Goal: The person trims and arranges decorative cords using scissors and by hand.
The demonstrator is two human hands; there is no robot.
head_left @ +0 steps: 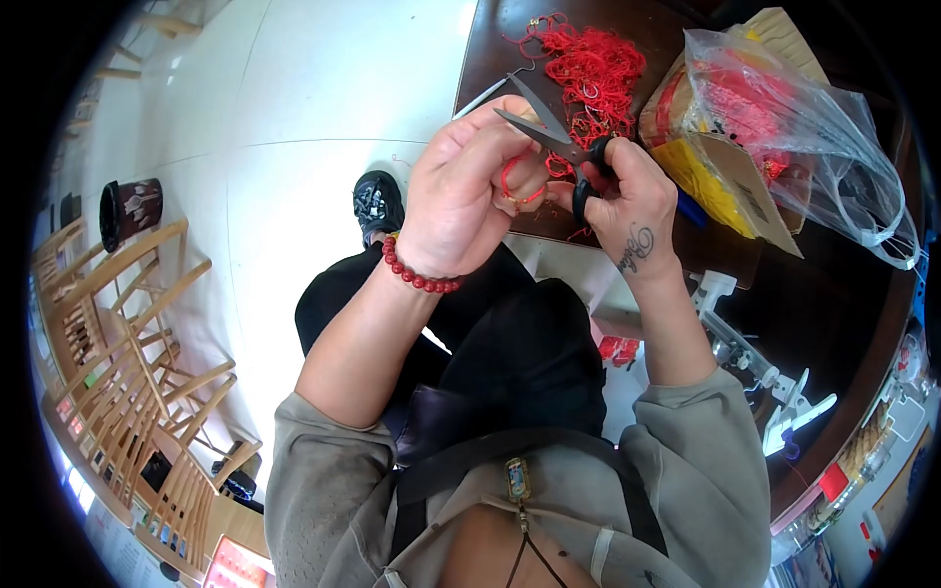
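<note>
Black-handled metal scissors (576, 153) sit in my right hand (637, 196), my grip curled around the handles and the two blades spread open. My left hand (466, 181) has its grip folded in on a thin red cord loop (520, 200), just beside the scissors. A messy pile of red strings (593, 78) lies on the far part of the dark brown counter (495, 44). To the right are an open brown cardboard box (750, 186) and a clear plastic bag (838, 127).
</note>
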